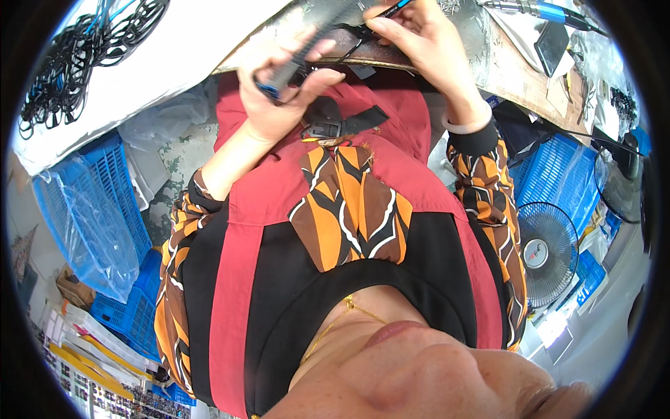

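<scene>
My left hand (272, 105) is closed around a long dark piece with a blue end (273, 87), smeared by motion, so its kind is unclear. It is held slantwise above my lap, close to the bench edge. Over the worktop (474, 31), my right hand (422, 45) pinches a thin black-and-blue piece (396, 8), cut off by the upper edge of the view. Between the hands runs a thin black part (356, 45), apparently like a spectacle frame, though blur hides how it is held.
At the far left, several black looped frames (66, 73) lie heaped on a white surface (188, 35). A blue-and-silver handheld tool (541, 10) and a flat black object (551, 47) lie at the right. Blue crates (115, 181) and a fan (548, 255) stand beside me.
</scene>
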A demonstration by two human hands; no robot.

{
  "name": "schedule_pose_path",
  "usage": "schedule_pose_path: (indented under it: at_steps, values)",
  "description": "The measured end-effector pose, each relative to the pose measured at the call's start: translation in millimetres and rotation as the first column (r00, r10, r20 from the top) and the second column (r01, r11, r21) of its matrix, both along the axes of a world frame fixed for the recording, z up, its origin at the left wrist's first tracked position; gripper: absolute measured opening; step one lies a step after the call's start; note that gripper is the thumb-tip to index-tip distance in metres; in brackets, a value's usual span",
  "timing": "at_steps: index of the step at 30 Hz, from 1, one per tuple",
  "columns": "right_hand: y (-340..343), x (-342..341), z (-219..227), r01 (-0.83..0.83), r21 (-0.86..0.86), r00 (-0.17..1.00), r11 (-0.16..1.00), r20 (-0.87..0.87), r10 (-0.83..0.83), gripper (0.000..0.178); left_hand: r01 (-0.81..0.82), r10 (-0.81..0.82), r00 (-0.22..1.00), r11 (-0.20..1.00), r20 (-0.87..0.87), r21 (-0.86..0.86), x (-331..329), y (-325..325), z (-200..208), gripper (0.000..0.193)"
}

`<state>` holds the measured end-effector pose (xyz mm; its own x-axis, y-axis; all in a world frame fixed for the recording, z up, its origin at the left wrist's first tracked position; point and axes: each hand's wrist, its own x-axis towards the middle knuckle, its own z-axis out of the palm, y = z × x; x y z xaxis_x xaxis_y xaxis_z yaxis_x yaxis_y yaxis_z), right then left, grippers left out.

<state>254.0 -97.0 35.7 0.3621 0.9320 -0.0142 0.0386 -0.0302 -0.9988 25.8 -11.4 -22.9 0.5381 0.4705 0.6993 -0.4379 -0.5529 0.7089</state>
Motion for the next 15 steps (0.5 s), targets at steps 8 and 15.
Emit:
schedule_pose_path:
  at_steps: [8,15]
  values:
    - [-58,169,-9,0.675,0.676,0.382,0.295,0.022,-0.924,0.076,0.492,-0.094,0.855,0.458,0.51,-0.74,10,65,65,0.049]
    - [-46,184,-15,0.662,0.56,0.692,0.498,-0.201,-0.693,0.028,0.681,-0.162,0.692,-0.177,0.703,-0.711,18,55,70,0.04]
